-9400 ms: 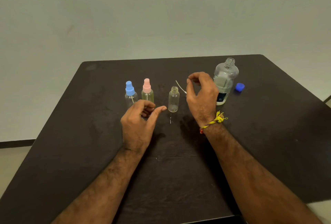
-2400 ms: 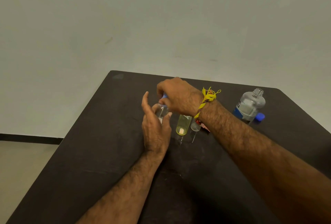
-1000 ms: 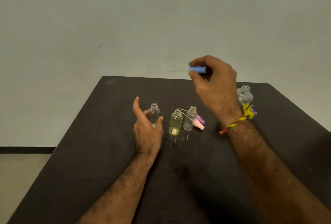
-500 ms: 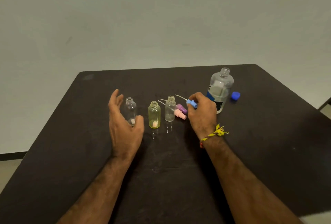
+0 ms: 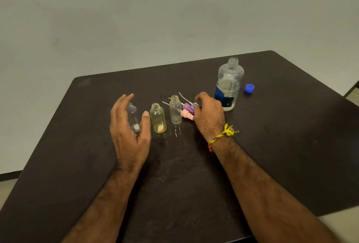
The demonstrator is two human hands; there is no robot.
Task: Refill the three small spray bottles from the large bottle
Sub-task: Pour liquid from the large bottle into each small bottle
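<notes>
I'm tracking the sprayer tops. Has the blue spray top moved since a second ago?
Yes. The blue spray top has come down from above the table to beside the purple and pink tops, in the right hand.

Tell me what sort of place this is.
Probably a plain indoor room, set up as a bare work spot; which kind I cannot tell. A dark matte table stands against a blank pale wall, with a dark skirting strip over pale flooring at the left edge.
</notes>
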